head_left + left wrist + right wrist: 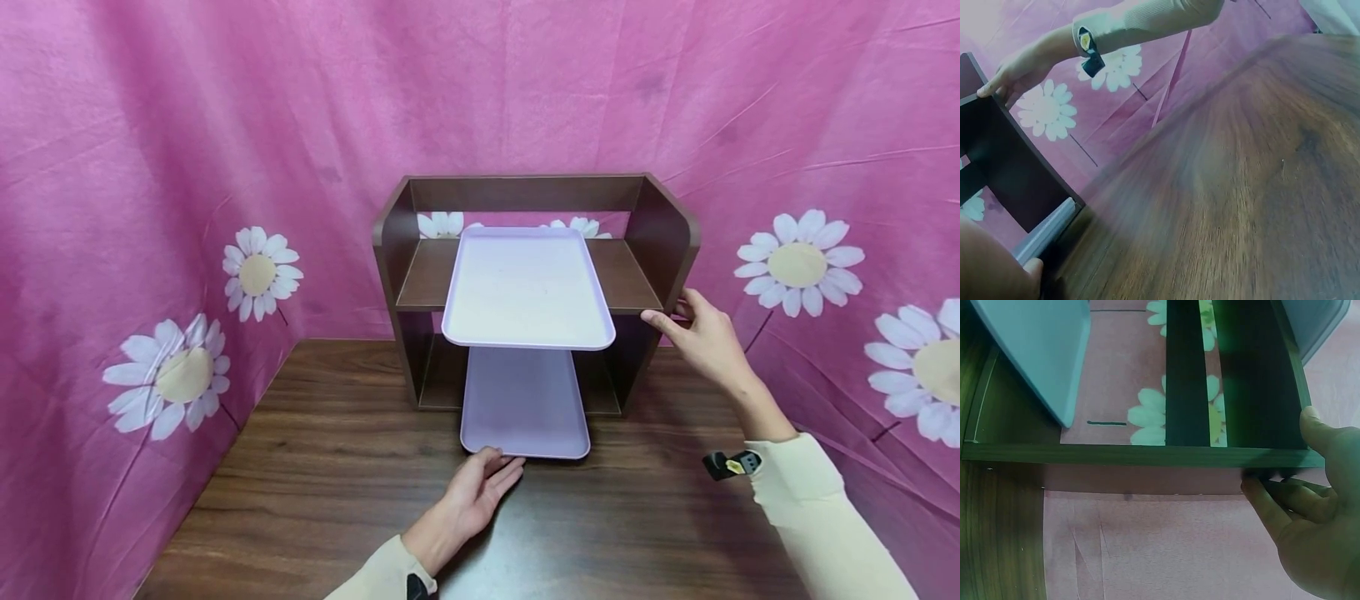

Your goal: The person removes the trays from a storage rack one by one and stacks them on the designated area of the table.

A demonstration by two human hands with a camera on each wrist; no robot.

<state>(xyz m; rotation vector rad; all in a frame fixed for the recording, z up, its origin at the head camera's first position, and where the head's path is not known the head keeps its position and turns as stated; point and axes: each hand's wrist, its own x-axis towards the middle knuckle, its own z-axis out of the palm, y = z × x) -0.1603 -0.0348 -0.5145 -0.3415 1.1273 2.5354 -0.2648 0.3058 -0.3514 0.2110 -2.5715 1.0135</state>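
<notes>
A brown two-tier shelf [525, 193] stands on the wooden table, with a pale purple tray on each tier. The upper tray [528, 287] juts forward past the middle board. Below it, the lower tray [525, 400] sticks out of the bottom compartment. My left hand [472, 492] touches the lower tray's front edge near its left corner, its fingers fairly straight along the edge. Part of that hand and the tray's side show in the left wrist view. My right hand [705, 337] grips the shelf's right side panel [1147, 456], thumb on the front edge and fingers on the outer face.
Wood-grain table [322, 467] surface spreads in front of and left of the shelf. A pink cloth [525, 83] printed with white daisies hangs behind and on both sides, close to the shelf's back.
</notes>
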